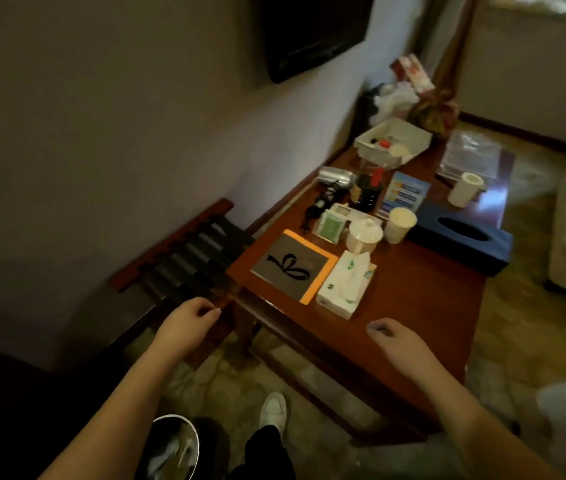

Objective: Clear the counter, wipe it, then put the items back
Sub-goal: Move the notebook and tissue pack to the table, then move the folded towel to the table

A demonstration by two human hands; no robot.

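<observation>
**Counter crowded, both hands empty**

Counter (pixel 409 306) of red-brown wood runs along the wall, its near end bare. Two paper cups (pixel 401 224) (pixel 465 188), two tissue boxes (pixel 345 285) (pixel 465 242), one folder (pixel 293 264), one lidded cup (pixel 364 235) and one white tray (pixel 394 140) crowd it. Left hand (pixel 189 318) hovers off the corner, right hand (pixel 399 339) over the front edge; both have loosely curled fingers holding nothing, the nearer tissue box just beyond them.

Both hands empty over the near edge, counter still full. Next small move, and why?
Probably reach the right hand forward to the tissue pack and lift it off. Nothing has been cleared from the counter yet, both hands hold nothing, and the pack is the nearest item to that hand, with bare wood between them. The left hand hangs off the counter's corner, so it is less well placed.
</observation>
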